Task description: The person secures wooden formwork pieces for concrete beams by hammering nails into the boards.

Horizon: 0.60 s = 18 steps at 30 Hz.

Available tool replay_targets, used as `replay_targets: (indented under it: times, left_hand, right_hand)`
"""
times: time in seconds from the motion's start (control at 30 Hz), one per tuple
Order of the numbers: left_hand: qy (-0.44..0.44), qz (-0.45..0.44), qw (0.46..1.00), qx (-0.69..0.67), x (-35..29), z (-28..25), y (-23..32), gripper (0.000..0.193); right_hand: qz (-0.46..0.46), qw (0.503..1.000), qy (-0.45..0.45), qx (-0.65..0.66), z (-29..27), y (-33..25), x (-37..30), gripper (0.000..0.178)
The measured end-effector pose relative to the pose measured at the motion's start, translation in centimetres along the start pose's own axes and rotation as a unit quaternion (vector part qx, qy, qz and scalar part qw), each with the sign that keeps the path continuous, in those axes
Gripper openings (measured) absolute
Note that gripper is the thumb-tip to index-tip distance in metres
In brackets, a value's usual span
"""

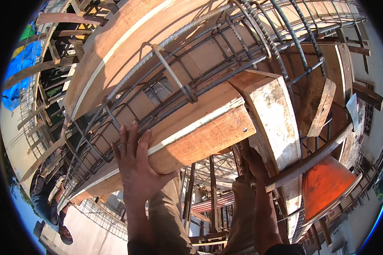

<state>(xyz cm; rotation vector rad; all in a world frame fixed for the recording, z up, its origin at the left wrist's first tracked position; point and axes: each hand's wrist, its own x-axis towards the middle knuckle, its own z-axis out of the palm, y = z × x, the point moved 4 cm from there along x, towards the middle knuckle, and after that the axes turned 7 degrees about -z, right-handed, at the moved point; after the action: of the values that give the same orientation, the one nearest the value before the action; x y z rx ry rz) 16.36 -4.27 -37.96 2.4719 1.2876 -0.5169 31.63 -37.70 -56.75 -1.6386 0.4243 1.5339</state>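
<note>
My left hand (136, 168) lies with spread fingers over the edge of a long wooden formwork board (204, 138), its thumb against the board's side face. Beyond the fingertips runs a cage of ribbed steel bars (174, 74) tied with stirrups. My right hand (254, 163) is low in the shade below the board's right end, beside a pale, worn timber box form (274, 112). Its fingers are closed around something dark that I cannot make out.
A tall curved plywood side (110, 63) stands beyond the steel cage. A round pole (310, 157) slants across the right, above an orange-red panel (327, 185). Another person (47, 199) is at the lower left. Open timber framing lies below between my legs; a blue tarpaulin (21, 70) hangs far left.
</note>
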Motion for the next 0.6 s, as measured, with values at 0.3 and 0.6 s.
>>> replay_targets:
  times: [0.3,0.6]
  left_hand:
    - [-0.094,0.043,0.992,-0.067,2.8,-2.3,0.8,0.120]
    - [-0.188,0.103,0.966,-0.148,5.5,-1.3,0.8,0.122]
  right_hand:
    - [-0.156,0.978,0.054,0.124,4.9,-1.8,5.2,0.026]
    - [-0.059,0.911,0.014,0.408,7.0,-3.6,7.9,0.027]
